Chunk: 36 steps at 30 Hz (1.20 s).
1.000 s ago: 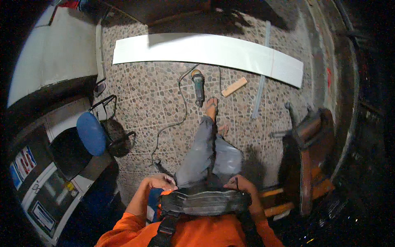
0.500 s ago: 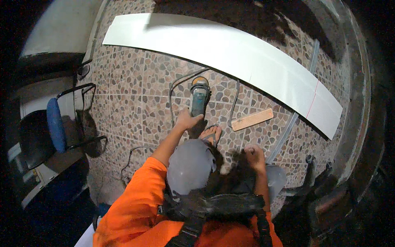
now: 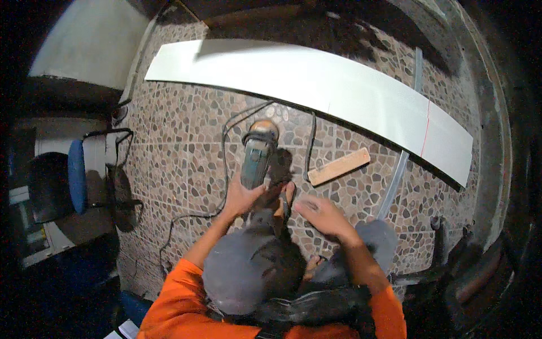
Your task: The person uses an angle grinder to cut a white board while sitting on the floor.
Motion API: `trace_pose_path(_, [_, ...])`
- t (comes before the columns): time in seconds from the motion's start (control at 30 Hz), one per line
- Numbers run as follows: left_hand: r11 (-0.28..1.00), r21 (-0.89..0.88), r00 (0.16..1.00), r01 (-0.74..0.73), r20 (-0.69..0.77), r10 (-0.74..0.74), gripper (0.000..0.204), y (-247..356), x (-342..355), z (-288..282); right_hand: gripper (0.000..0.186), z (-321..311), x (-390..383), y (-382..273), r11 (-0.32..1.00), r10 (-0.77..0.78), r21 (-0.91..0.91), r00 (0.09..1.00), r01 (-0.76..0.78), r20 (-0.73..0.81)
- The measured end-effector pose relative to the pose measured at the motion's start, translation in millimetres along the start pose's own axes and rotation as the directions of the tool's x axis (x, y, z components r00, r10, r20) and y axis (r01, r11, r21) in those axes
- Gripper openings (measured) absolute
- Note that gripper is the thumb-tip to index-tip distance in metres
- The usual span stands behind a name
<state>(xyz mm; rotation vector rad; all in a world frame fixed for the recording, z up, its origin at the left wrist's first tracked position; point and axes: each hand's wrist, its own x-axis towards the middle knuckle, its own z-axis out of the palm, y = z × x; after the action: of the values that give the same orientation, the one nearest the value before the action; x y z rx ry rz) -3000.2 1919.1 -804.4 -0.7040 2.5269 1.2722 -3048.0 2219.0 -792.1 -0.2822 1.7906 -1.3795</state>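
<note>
My left hand (image 3: 243, 195) is wrapped round the rear of a teal angle grinder (image 3: 257, 164), lifted with its orange disc end (image 3: 264, 129) pointing away from me. My right hand (image 3: 323, 216) is in the air just right of the grinder, slightly blurred, fingers stretched toward it and holding nothing. A long white panel (image 3: 316, 73) lies across the floor beyond, with a red line (image 3: 425, 130) near its right end. A short wooden block (image 3: 339, 166) rests on the floor between the panel and my right hand.
A dark power cord (image 3: 226, 147) loops over the pebble-patterned tile floor (image 3: 180, 135). A metal strip (image 3: 393, 186) runs beneath the panel at the right. At the left stands a chair with a blue backrest (image 3: 77, 176). My sandalled foot (image 3: 289, 195) is close to the grinder.
My left hand has brought the grinder nearer to me and slightly left. My right hand has moved left and forward from beside my knee toward the grinder. My view has shifted a little.
</note>
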Motion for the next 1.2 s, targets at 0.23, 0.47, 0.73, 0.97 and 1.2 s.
trace_pose_path(0.23, [0.772, 0.005, 0.748, -0.636, 0.254, 0.614, 0.076, 113, 12, 29, 0.058, 17, 44, -45, 0.741, 0.13, 0.609, 0.829, 0.283, -0.544])
trace_pose_path(0.47, [0.774, 0.169, 0.64, -0.61, 0.681, 0.356, 0.075, 117, 113, 69, 0.029, -105, -25, 2, 0.232, 0.352, 0.767, 0.684, 0.598, -0.639])
trace_pose_path(0.73, [0.171, 0.593, 0.589, -0.787, 0.639, 0.495, 0.045, 36, 234, 131, 0.033, -118, -142, 27, 0.4, 0.527, 0.658, 0.427, 0.638, -0.735])
trace_pose_path(0.97, [0.026, 0.55, 0.499, -0.835, 0.735, 0.459, 0.036, 24, 237, 101, 0.028, -122, -168, 50, 0.283, 0.461, 0.675, 0.52, 0.682, -0.719])
trace_pose_path(1.2, [0.318, 0.759, 0.813, -0.568, 0.459, 0.359, 0.031, -40, 213, 1, 0.032, -123, -119, 31, 0.3, 0.377, 0.813, 0.721, 0.499, -0.582])
